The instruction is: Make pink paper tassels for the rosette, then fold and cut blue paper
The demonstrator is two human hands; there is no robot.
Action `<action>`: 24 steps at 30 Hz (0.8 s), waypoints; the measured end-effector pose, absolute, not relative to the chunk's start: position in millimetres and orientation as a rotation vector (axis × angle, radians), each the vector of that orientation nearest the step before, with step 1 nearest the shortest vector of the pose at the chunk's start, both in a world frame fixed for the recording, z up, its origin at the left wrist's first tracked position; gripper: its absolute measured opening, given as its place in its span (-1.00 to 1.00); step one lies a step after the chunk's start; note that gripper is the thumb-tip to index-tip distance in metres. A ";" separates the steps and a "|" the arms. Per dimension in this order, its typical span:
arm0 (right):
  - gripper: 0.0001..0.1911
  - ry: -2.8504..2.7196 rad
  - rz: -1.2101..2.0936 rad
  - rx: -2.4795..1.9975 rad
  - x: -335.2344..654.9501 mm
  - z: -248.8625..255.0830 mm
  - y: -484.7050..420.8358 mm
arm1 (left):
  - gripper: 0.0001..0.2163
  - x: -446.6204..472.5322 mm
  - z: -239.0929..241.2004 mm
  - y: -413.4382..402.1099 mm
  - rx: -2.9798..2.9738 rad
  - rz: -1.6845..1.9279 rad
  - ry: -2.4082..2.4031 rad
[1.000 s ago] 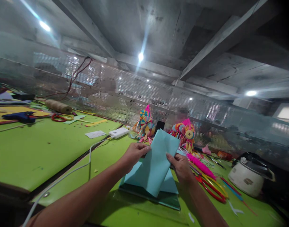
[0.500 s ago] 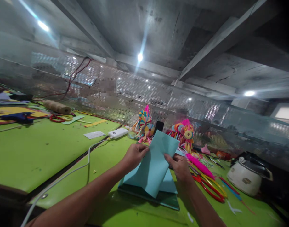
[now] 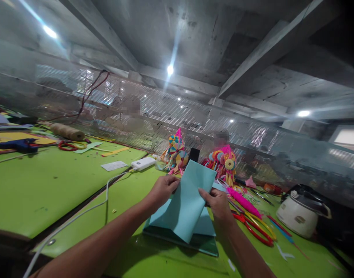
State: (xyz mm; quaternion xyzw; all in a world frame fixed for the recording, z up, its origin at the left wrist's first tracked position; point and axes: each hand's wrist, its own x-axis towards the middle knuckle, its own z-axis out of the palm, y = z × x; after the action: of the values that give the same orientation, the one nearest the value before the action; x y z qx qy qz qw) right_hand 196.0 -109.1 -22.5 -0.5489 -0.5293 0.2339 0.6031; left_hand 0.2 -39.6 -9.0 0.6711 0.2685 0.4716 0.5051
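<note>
A sheet of light blue paper (image 3: pixel 191 200) is held up and slightly bent between my two hands. My left hand (image 3: pixel 164 189) pinches its left edge with thumb and fingers. On the other side my right hand (image 3: pixel 218 201) grips the right edge, the thumb lying across the front face. Beneath it, more light blue paper lies on a dark green glass-like plate (image 3: pixel 194 244) on the green table. To the right of my right hand lie red-handled scissors (image 3: pixel 256 231) and a bright pink bundle (image 3: pixel 244 202).
Colourful paper ornaments (image 3: pixel 177 150) stand behind the paper, near a dark phone (image 3: pixel 194 155). A white power bank (image 3: pixel 142 163) with a cable (image 3: pixel 107 199) lies left. A white pot-like appliance (image 3: pixel 298 214) is at right. Further left are a twine spool (image 3: pixel 67 132) and a blue glue gun (image 3: pixel 17 145).
The whole view has shifted slightly, so things appear a little further left. Both hands keep the same hold on the blue paper.
</note>
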 end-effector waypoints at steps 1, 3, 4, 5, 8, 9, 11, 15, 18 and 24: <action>-0.59 -1.216 0.557 -1.268 194.8 -21.3 -109.6 | -0.74 0.3 -9.0 -39.3 1.626 1.140 0.651; -0.60 -1.194 0.588 -1.254 193.1 -19.8 -110.1 | -0.75 0.2 -8.5 -39.1 1.618 1.133 0.647; -0.60 -1.184 0.606 -1.246 192.7 -19.5 -110.2 | -0.75 -0.1 -7.9 -39.5 1.603 1.125 0.642; -0.60 -1.176 0.622 -1.238 192.4 -19.5 -110.2 | -0.75 -0.4 -7.1 -40.1 1.586 1.115 0.634; -0.61 -1.164 0.652 -1.227 192.4 -19.8 -110.0 | -0.72 -1.5 -4.4 -43.6 1.530 1.083 0.602; -0.60 -1.163 0.659 -1.225 192.5 -19.9 -109.9 | -0.71 -1.7 -3.7 -45.0 1.515 1.075 0.593; -0.60 -1.159 0.662 -1.227 192.7 -19.8 -109.2 | -0.70 -1.7 -2.7 -47.2 1.485 1.067 0.579; -0.59 -1.159 0.654 -1.231 193.7 -20.0 -107.4 | -0.69 -1.6 -1.6 -49.9 1.432 1.049 0.560; -0.59 -1.166 0.655 -1.225 195.2 -21.2 -106.3 | -0.69 -2.3 -0.3 -51.6 1.409 1.039 0.556; -0.59 -1.173 0.671 -1.223 196.2 -23.0 -106.7 | -0.67 -1.8 -0.8 -51.2 1.396 1.043 0.562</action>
State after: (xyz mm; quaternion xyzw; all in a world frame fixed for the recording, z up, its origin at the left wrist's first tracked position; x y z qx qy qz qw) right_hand 196.2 -106.7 -23.0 -0.5302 -0.5085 0.2910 0.6129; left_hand -1.8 -51.2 -0.8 0.6046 0.2434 0.4515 0.6094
